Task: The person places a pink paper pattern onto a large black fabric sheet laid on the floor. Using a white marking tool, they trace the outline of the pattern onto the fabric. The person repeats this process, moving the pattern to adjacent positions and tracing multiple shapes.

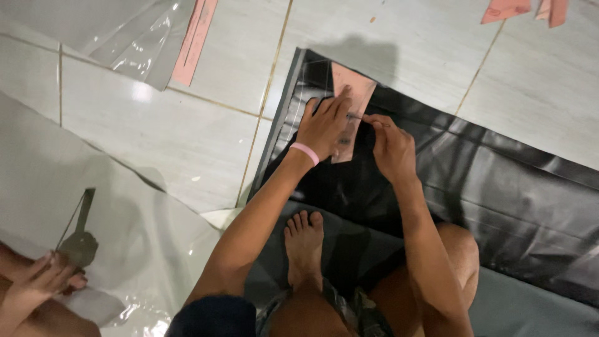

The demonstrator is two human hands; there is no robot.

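A black glossy sheet [499, 181] lies spread on the tiled floor. On it rests a pink card template [351, 84]. My left hand [324, 125], with a pink band at the wrist, presses flat on the template. My right hand [392, 146] pinches a thin pen-like tool [368, 118] whose tip meets the template's right edge. My bare foot [304, 243] rests on the sheet's near part.
Clear plastic sheeting [125, 37] lies at the upper left with a pink strip [194, 40] on it. More pink pieces [524, 9] lie at the top right. Another person's hand [34, 287] rests on a pale sheet [125, 206] at the lower left, beside a dark scrap [80, 240].
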